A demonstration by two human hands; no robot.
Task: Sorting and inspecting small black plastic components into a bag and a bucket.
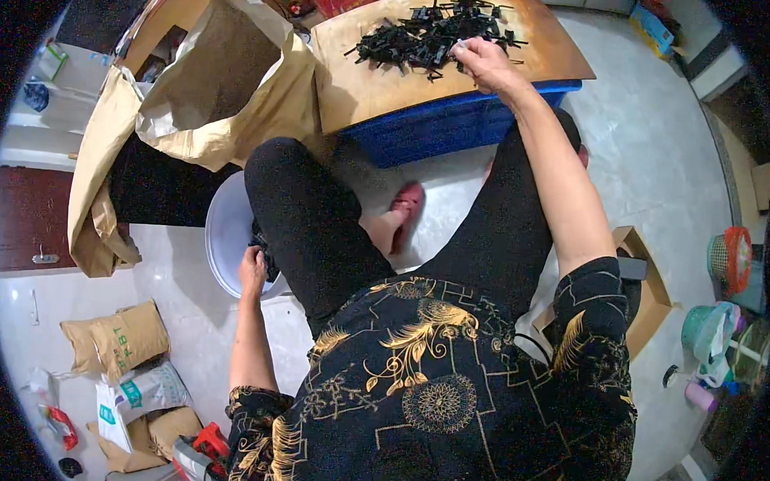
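Observation:
Small black plastic parts (439, 30) lie heaped on a wooden board (348, 91) that rests on a blue crate (431, 132). At the heap's right edge is my right hand (486, 66), thumb and fingers pinched on a small pale piece (460, 45) too small to make out fully. My left hand (252, 271) is down inside a white bucket (224, 235) beside my left leg. Its fingers are curled together against black parts (267, 258) in there. Whatever it grips is hidden.
A large open paper sack (280, 93) stands left of the board. Filled bags (119, 337) lie on the floor at lower left. An open cardboard box (654, 301) sits by my right side, and baskets (728, 257) stand at far right. Near the crate is a red shoe (409, 206).

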